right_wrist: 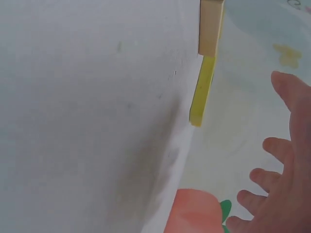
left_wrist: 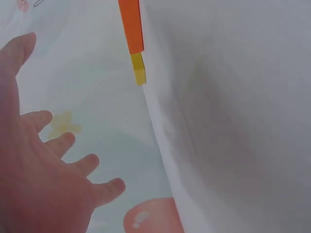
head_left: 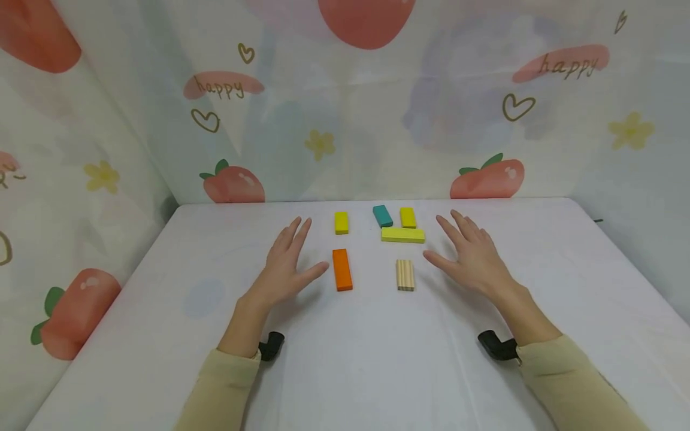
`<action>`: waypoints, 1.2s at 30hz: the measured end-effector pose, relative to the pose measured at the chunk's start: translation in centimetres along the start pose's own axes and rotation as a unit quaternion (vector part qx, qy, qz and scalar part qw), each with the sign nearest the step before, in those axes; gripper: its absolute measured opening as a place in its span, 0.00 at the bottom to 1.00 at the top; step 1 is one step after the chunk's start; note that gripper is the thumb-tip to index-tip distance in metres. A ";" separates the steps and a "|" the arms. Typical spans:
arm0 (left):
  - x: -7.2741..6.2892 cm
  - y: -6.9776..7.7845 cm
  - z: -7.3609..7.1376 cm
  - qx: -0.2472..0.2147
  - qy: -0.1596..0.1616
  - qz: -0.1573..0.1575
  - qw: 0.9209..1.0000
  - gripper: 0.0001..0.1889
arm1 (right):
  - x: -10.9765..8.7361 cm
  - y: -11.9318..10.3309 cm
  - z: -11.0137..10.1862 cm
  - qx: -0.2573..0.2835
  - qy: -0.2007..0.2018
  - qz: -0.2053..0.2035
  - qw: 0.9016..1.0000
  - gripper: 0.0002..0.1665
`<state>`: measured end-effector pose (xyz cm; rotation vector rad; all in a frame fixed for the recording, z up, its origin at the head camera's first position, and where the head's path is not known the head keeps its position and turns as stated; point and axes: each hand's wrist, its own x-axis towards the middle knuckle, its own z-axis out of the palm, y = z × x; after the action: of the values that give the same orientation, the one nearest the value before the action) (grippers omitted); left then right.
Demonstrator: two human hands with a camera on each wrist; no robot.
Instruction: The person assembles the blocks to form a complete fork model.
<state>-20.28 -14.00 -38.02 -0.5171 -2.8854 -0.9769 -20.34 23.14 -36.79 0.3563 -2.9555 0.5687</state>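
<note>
Both hands hover over the white table with fingers spread and nothing held. The left hand [head_left: 284, 266] is nearest to an orange block [head_left: 342, 270], its thumb pointing at the block's left side. A striped wooden piece [head_left: 405, 275] lies left of the right hand [head_left: 477, 257]. Behind it, a long yellow-green block [head_left: 402, 235] lies crosswise, with a teal block [head_left: 383, 216] and a yellow block [head_left: 408, 218] at its far side. Another yellow block [head_left: 341, 222] lies behind the orange one. In the left wrist view, the orange block [left_wrist: 131, 26] shows beyond the spread fingers.
The table [head_left: 345, 371] is covered in white and meets a printed cloth backdrop [head_left: 366, 120] along its far edge. More printed cloth [head_left: 54, 197] hangs at the left side. Black wrist mounts [head_left: 272, 346] stick out from under both beige sleeves [head_left: 221, 389].
</note>
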 end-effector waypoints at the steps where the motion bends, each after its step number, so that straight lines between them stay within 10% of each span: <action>1: 0.2 0.1 0.1 -0.007 0.000 0.003 1.000 0.48 | 0.3 0.0 0.1 0.003 0.002 -0.002 1.000 0.49; 36: 3.2 -1.6 3.2 -0.106 -0.049 0.058 0.991 0.51 | 5.6 0.2 2.8 0.148 -0.041 0.036 0.987 0.38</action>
<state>-23.66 -12.30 -40.98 -0.7587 -2.8114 -1.2807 -25.99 21.13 -38.63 0.3066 -2.9717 1.0319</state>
